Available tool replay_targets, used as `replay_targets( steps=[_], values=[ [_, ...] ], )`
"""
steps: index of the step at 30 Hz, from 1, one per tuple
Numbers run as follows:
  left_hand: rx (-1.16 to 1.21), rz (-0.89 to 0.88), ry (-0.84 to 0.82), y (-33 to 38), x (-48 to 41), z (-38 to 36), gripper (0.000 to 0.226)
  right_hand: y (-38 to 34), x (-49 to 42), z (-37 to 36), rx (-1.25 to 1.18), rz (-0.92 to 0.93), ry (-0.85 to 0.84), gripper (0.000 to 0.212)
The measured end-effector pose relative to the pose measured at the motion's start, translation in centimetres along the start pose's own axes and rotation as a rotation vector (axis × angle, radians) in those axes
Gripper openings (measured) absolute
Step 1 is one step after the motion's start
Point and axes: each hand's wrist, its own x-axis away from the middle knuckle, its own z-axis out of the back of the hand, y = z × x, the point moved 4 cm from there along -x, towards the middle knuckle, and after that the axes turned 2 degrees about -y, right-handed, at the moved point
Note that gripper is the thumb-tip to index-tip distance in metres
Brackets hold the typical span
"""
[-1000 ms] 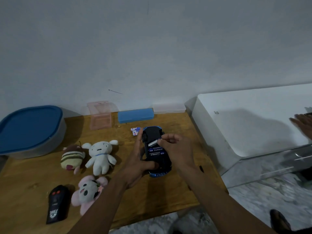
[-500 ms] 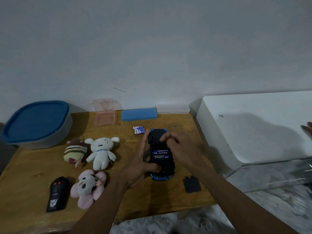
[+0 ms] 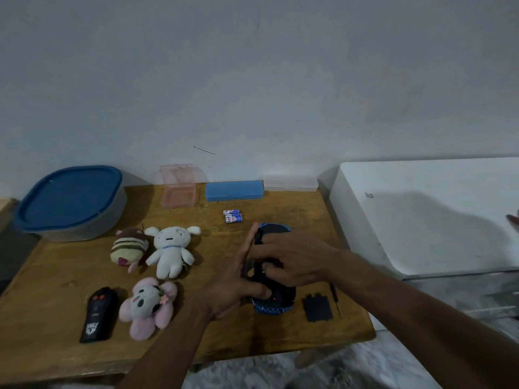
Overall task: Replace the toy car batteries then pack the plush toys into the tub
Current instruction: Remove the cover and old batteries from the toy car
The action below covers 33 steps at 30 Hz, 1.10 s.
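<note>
The blue and black toy car [image 3: 273,303] lies upside down on the wooden table [image 3: 213,341]. My left hand [image 3: 238,282] grips its left side, thumb on the underside. My right hand [image 3: 292,261] lies over the battery bay with curled fingers pressed into it, hiding what is under them. Two loose batteries [image 3: 232,216] lie behind the car. The black battery cover [image 3: 317,308] and a thin screwdriver [image 3: 335,300] lie to its right. Three plush toys sit on the left: striped brown [image 3: 127,248], white [image 3: 171,252] and pink [image 3: 148,307]. The tub [image 3: 70,203] stands closed under a blue lid at the far left.
A black remote [image 3: 98,314] lies near the front left. A pink clear box [image 3: 178,186], a blue case [image 3: 234,190] and a clear case [image 3: 290,183] line the wall. A white appliance [image 3: 427,214] adjoins the table's right; another person's hand [image 3: 514,220] rests there.
My right hand has come down onto the car's underside and now covers the batteries that showed before. The black cover, out of sight a second ago, lies on the table at the right.
</note>
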Motion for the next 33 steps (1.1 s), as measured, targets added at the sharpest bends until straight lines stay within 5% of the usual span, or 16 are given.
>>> replay_targets(
  steps=[4, 8, 12, 15, 18, 22, 26, 33],
  values=[
    [0.018, 0.007, 0.006, -0.2, 0.6, 0.4, 0.117, 0.3, 0.7, 0.0, -0.266, -0.087, 0.165, 0.013],
    [0.087, 0.002, 0.031, 0.2, 0.9, 1.3, 0.117, 1.9, 2.4, -0.2, -0.889, -0.487, 0.537, 0.005],
    [0.083, 0.01, 0.049, 0.2, 0.7, 1.6, 0.117, 1.9, 2.6, -1.5, -1.745, -0.673, 0.795, 0.018],
    [0.081, 0.014, 0.044, 0.0, 0.5, 1.5, 0.118, 1.2, 2.3, -1.8, -1.93, -0.718, 0.801, 0.02],
    [0.056, 0.034, 0.041, 0.0, 0.5, 1.6, 0.118, 1.1, 2.4, -1.3, -1.743, -0.706, 0.687, 0.016],
    [0.053, 0.061, 0.008, 0.4, 0.5, 1.6, 0.117, 1.3, 2.3, 0.4, -0.879, -0.568, 0.374, 0.008],
    [0.013, 0.085, -0.085, 0.8, 0.6, 1.3, 0.116, -0.4, 0.9, 0.3, -0.342, -0.246, -0.024, 0.011],
    [-0.039, 0.111, -0.084, 0.9, 1.4, 1.3, 0.116, -1.5, 0.2, 0.6, -0.115, -0.073, -0.1, 0.018]
  ],
)
